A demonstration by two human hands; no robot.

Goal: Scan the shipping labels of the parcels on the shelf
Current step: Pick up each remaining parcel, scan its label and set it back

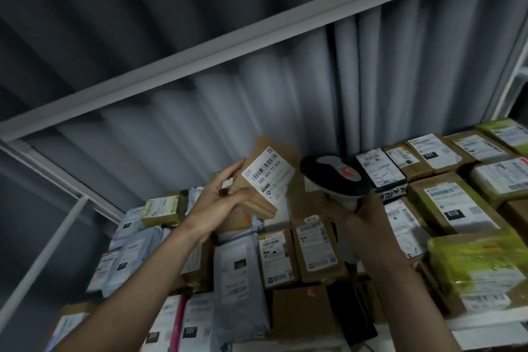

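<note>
Left hand [221, 197] is gripping a small brown cardboard parcel [264, 177] above the shelf stack; right hand [363, 213] is clasping a black-and-grey handheld scanner [335, 177] just right of it. Best keeping the white label [268, 177] flat, barcode facing the scanner.

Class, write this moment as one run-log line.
left hand: holds box, label facing scanner | right hand: holds scanner | shelf: parcels

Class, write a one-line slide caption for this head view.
Left hand lifts a cardboard parcel, label facing the barcode scanner gripped in the right hand, above a parcel-filled shelf.
</note>
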